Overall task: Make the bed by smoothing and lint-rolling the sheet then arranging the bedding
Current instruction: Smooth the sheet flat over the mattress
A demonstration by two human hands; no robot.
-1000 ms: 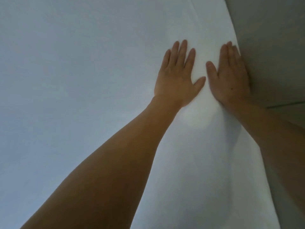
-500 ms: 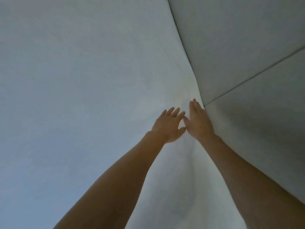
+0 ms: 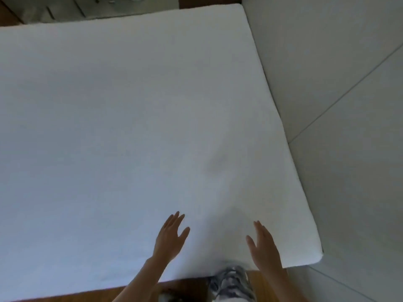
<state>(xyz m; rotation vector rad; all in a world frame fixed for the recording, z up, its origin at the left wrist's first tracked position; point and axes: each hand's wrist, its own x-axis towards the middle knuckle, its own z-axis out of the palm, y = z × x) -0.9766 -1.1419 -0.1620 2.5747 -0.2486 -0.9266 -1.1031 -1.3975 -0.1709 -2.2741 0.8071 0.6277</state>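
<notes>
Here, white sheet beside grey wall; wood floor below.

- Left hand: bare; no ring, watch or glove seen.
- Right hand: bare, likewise unadorned.
- Both forearms bare to the frame edge; no sleeve in view.
- Grey-and-white camouflage-patterned fabric garment on the lower body, blotchy print, soft cloth look.
- Fine detail of the print blurred.
</notes>
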